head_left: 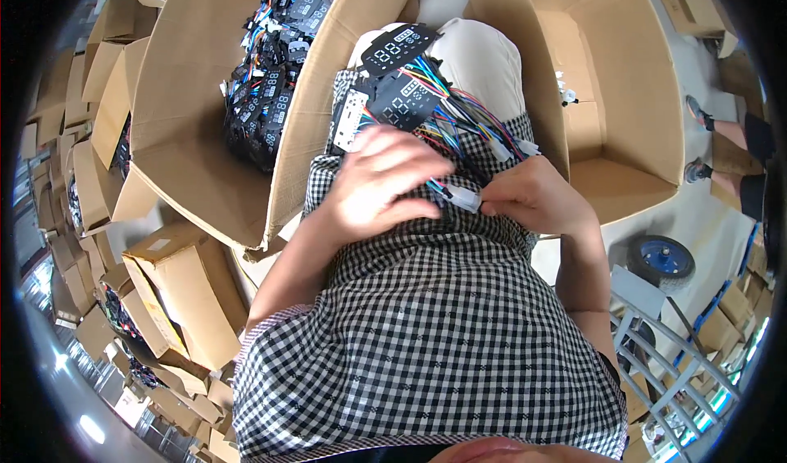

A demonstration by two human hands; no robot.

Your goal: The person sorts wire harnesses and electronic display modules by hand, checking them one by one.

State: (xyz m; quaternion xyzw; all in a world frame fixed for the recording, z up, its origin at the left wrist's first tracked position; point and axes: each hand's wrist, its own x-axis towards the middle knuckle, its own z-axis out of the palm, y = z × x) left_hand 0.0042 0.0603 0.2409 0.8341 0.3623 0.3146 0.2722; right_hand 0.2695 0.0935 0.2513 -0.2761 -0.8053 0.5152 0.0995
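On my lap lie black digital display panels [400, 47] with bundles of coloured wires [463, 106] running from them. My right hand [537, 196] is pinched at the end of a white plastic connector [465, 199], with wires on its left side. Slightly blurred, my left hand [384, 182] hovers to the left of that connector, fingers apart and holding nothing visible. A white slotted strip [351, 120] sits beside the panels, just beyond the left hand. More white connectors [500, 150] lie among the wires beyond my right hand.
At my left an open cardboard box [197, 127] holds a heap of similar display panels [266, 94]. Another open box [627, 118], at my right, has a few small white pieces inside. A metal-framed cart [664, 356] and a wheel [662, 255] stand at lower right. Another person's legs [734, 135] show at far right.
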